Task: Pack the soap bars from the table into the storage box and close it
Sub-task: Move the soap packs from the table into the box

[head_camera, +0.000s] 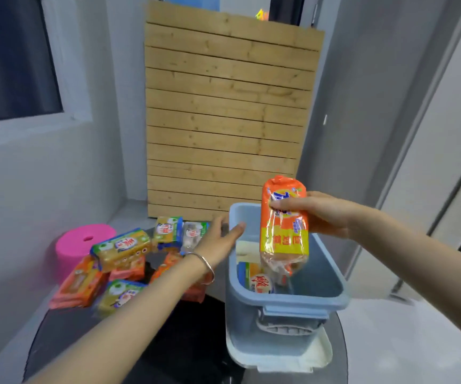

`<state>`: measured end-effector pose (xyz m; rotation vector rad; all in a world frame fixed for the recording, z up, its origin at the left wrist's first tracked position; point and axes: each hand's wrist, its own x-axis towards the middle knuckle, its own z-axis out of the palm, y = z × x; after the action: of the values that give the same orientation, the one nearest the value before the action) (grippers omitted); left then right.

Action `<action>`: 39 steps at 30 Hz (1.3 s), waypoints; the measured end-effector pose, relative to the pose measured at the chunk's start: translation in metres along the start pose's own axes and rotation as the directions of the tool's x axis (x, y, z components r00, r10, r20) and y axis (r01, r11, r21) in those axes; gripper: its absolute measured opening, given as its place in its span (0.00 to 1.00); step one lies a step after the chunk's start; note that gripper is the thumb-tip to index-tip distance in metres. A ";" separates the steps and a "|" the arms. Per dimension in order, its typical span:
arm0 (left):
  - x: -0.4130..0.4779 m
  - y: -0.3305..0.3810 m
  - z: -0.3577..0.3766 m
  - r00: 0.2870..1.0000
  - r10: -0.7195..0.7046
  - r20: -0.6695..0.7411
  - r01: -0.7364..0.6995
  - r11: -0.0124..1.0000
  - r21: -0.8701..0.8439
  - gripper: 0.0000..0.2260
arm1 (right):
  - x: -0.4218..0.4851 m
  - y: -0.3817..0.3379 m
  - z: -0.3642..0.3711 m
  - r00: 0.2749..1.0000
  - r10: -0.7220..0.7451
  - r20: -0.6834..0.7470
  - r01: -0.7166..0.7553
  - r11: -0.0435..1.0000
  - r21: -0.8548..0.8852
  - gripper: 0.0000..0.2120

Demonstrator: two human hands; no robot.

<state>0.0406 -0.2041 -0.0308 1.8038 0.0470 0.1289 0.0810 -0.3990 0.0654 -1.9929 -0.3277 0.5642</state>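
Note:
A blue storage box (331, 296) stands open on the dark table, with a wrapped soap bar (257, 281) lying inside. My right hand (326, 214) is shut on an orange-and-yellow soap pack (283, 231), held upright over the box's opening. My left hand (219, 236) hovers open beside the box's left rim, fingers spread, holding nothing. Several wrapped soap bars (121, 249) in orange, yellow and green lie in a loose pile on the table left of the box.
A white lid (320, 356) lies under or beside the box's near end. A pink round stool (79, 245) stands behind the pile at left. A wooden slat panel (223, 120) leans against the wall behind. The table's (185, 342) dark round edge curves at right.

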 end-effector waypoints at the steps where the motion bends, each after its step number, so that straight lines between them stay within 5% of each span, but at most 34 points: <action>1: 0.004 -0.007 0.005 0.998 -0.062 0.007 0.062 0.998 0.003 0.22 | 0.003 0.008 -0.004 1.000 0.022 -0.005 -0.022 0.999 -0.045 0.28; 5: 0.007 -0.022 0.016 0.960 -0.266 0.090 0.276 0.952 -0.133 0.20 | 0.020 0.035 -0.013 0.989 0.145 -0.021 -0.146 0.966 -0.212 0.26; 11: 0.008 -0.026 0.020 0.954 -0.282 0.102 0.298 0.933 -0.205 0.17 | 0.044 0.043 0.002 0.937 0.348 0.016 -0.316 0.870 -0.377 0.26; 22: 0.010 -0.034 0.020 0.950 -0.282 0.137 0.308 0.921 -0.237 0.18 | 0.056 0.067 0.015 0.835 0.546 0.070 -0.506 0.812 -0.291 0.26; 39: 0.011 -0.036 0.020 0.954 -0.261 0.144 0.289 0.929 -0.230 0.18 | 0.060 0.076 0.031 0.897 0.402 -0.181 -0.412 0.618 -0.670 0.29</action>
<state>0.0549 -0.2141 -0.0699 1.5329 0.1964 -0.1616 0.1154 -0.3837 -0.0294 -2.8549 -0.0572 0.7936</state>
